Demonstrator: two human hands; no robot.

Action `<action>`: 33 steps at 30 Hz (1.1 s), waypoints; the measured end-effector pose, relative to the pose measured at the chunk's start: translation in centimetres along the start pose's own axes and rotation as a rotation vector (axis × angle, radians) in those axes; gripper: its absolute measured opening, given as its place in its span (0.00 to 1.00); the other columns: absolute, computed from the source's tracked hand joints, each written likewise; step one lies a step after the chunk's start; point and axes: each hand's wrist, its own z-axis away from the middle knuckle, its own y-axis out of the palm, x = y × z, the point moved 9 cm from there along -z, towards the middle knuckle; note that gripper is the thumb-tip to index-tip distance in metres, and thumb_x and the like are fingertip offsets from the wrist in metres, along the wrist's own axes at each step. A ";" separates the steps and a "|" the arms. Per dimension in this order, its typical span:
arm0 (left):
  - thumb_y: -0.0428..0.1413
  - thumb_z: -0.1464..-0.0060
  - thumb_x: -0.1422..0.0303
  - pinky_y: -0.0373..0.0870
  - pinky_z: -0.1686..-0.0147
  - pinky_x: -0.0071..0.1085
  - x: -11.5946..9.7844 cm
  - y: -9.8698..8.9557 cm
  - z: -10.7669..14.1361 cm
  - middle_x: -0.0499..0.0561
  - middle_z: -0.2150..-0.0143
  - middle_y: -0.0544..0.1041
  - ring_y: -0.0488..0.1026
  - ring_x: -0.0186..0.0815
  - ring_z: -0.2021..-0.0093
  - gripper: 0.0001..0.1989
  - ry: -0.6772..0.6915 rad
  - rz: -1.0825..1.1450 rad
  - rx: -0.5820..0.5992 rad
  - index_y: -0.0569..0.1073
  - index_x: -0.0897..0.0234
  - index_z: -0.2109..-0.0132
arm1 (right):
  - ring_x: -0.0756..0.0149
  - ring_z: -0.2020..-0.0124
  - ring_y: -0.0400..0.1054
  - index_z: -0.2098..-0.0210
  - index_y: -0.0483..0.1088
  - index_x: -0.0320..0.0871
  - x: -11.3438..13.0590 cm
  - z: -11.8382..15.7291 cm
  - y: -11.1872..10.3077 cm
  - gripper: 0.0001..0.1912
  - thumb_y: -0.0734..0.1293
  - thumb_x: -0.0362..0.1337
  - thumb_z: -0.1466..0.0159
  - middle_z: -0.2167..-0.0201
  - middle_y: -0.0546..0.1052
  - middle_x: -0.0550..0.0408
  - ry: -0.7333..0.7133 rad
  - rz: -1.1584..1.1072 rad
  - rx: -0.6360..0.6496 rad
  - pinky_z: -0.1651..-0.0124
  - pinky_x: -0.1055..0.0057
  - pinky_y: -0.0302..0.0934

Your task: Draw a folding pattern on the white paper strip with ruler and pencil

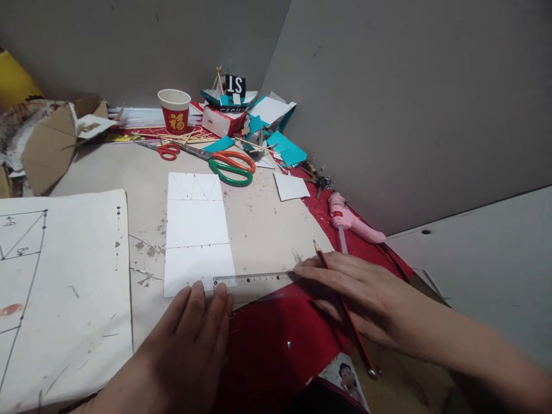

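Red pencil (356, 333), tip aimed forward-left, clear ruler (259, 279), long axis running sideways

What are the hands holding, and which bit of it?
The right hand holds the pencil around its middle, fingertips at the ruler's right end. The left hand's fingertips lie at its left end; whether they grip can't be told.

At ten o'clock, the paper cup (175, 119) bears the character "福" in gold on red. At eleven, the small boat's black flag (241, 87) shows "ST" upside down; a black strip (233, 108) below reads "FASHI", its end unclear. Toward seven, the ruler's (263, 278) figures are too small to read.
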 end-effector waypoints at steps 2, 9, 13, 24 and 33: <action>0.57 0.46 0.69 0.56 0.41 0.48 0.0 0.0 0.0 0.60 0.45 0.80 0.69 0.57 0.45 0.19 0.007 0.008 -0.004 0.80 0.72 0.49 | 0.59 0.63 0.72 0.33 0.58 0.51 0.5 -0.4 -1.1 0.26 0.61 0.32 0.28 0.62 0.77 0.49 -0.002 -0.067 -0.052 0.61 0.65 0.69; 0.55 0.46 0.73 0.54 0.39 0.48 0.2 -0.2 -0.1 0.62 0.46 0.79 0.69 0.54 0.45 0.17 -0.039 0.028 -0.041 0.80 0.72 0.52 | 0.62 0.63 0.74 0.42 0.71 0.45 3.6 -6.0 -2.2 0.29 0.49 0.54 0.24 0.62 0.79 0.49 -0.041 -0.587 -0.079 0.59 0.67 0.70; 0.53 0.42 0.72 0.54 0.39 0.49 0.1 0.2 -0.1 0.61 0.45 0.79 0.70 0.54 0.45 0.17 -0.047 0.015 -0.022 0.79 0.71 0.49 | 0.67 0.68 0.71 0.64 0.76 0.41 3.1 -10.1 1.1 0.15 0.63 0.42 0.29 0.68 0.78 0.53 0.132 -0.801 -0.089 0.63 0.71 0.67; 0.49 0.35 0.68 0.55 0.41 0.51 0.0 0.3 0.0 0.61 0.43 0.78 0.72 0.54 0.45 0.20 0.038 -0.001 0.081 0.75 0.72 0.41 | 0.71 0.76 0.57 0.71 0.68 0.42 0.7 -11.0 5.7 0.12 0.66 0.42 0.35 0.78 0.67 0.60 0.341 -0.973 -0.176 0.75 0.75 0.53; 0.48 0.35 0.67 0.55 0.41 0.50 0.0 0.2 -0.2 0.62 0.44 0.79 0.72 0.54 0.46 0.20 0.033 -0.011 0.054 0.76 0.72 0.43 | 0.71 0.74 0.59 0.70 0.68 0.42 1.1 -11.3 5.7 0.11 0.66 0.41 0.34 0.76 0.68 0.59 0.300 -0.963 -0.162 0.73 0.74 0.55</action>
